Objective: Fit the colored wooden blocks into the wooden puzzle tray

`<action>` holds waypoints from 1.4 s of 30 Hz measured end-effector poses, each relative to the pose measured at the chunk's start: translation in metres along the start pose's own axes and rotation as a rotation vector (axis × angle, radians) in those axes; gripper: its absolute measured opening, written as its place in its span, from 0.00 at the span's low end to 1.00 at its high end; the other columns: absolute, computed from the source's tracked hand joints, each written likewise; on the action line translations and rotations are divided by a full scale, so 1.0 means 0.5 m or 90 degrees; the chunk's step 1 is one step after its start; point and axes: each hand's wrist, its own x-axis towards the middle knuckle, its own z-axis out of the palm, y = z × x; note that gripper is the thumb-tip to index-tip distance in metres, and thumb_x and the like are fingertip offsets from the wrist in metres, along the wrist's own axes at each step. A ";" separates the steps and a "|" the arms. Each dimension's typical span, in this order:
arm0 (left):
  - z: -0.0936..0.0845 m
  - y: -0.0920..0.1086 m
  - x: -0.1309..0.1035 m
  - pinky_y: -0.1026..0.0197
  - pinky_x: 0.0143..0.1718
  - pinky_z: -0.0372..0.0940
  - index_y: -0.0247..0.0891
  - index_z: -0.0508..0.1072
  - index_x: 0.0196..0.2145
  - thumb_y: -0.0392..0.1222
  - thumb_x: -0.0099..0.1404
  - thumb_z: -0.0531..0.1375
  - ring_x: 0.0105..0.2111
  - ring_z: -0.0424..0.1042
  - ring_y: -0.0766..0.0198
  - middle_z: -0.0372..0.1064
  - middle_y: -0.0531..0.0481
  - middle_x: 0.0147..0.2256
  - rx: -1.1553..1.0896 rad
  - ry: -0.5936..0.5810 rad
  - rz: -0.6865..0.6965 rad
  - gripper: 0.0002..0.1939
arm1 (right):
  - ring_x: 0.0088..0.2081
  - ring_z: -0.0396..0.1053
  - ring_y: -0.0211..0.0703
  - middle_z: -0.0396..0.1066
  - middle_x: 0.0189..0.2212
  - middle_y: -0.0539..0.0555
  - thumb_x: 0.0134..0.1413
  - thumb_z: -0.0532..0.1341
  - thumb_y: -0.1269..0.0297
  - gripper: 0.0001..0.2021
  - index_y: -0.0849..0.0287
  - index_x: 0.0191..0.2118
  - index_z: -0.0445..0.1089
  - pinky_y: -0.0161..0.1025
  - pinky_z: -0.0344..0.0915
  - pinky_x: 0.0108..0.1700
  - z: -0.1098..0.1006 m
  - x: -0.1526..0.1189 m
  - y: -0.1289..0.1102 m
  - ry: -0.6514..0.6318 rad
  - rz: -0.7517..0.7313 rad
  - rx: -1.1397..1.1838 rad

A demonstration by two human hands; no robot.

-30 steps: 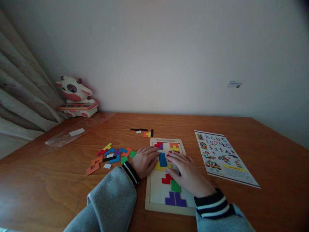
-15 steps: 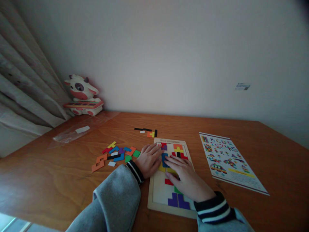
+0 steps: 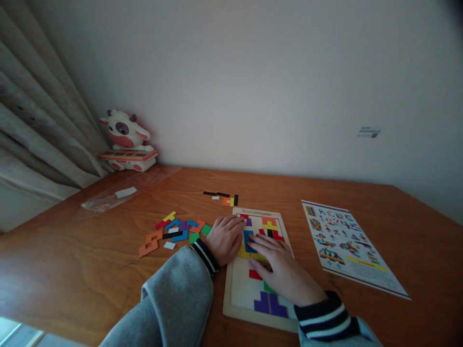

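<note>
My left hand [image 3: 224,239] rests over the left edge of a wooden puzzle board [image 3: 235,291], fingers loosely bent beside a red piece [image 3: 244,216] and a purple one near its top. Its thumb side lies close to a blue piece [image 3: 248,241]. My right hand [image 3: 277,267] reaches across the board from the right, fingers apart, their tips at the blue piece's right edge. Yellow pieces [image 3: 243,251] show partly under both hands. Lower down lie a red piece [image 3: 255,274], a partly hidden green piece [image 3: 269,287] and purple pieces [image 3: 278,307].
Loose coloured pieces [image 3: 180,236] lie left of the board, with several more [image 3: 228,201] behind it. A printed pattern sheet [image 3: 352,246] is at the right. Farther left are a clear plastic bag [image 3: 104,205] and a cow toy keyboard [image 3: 128,154] against the wall.
The fingers of my left hand have drawn in slightly and are more bent. My right hand stays nearly in place at the blue piece. The whole view has shifted a little.
</note>
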 end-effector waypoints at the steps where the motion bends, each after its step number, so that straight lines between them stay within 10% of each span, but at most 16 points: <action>1: 0.001 0.000 0.000 0.46 0.58 0.59 0.39 0.68 0.55 0.37 0.69 0.51 0.57 0.64 0.53 0.67 0.44 0.57 -0.014 -0.007 0.022 0.19 | 0.65 0.55 0.51 0.63 0.62 0.54 0.61 0.56 0.58 0.21 0.54 0.58 0.69 0.56 0.48 0.65 -0.001 0.000 -0.001 -0.002 0.002 -0.002; 28: -0.033 -0.022 -0.005 0.50 0.48 0.66 0.40 0.76 0.40 0.41 0.63 0.57 0.46 0.70 0.54 0.72 0.45 0.47 -0.035 0.007 0.049 0.10 | 0.65 0.54 0.53 0.63 0.62 0.53 0.60 0.57 0.58 0.21 0.51 0.58 0.68 0.61 0.42 0.65 0.005 -0.002 -0.001 0.012 0.014 -0.005; 42: -0.048 -0.022 -0.018 0.45 0.55 0.60 0.39 0.63 0.60 0.53 0.64 0.57 0.56 0.64 0.47 0.66 0.42 0.57 -0.018 -0.085 0.097 0.30 | 0.65 0.56 0.51 0.60 0.63 0.55 0.60 0.58 0.62 0.25 0.50 0.63 0.61 0.60 0.45 0.65 0.026 0.002 -0.009 0.030 -0.078 0.047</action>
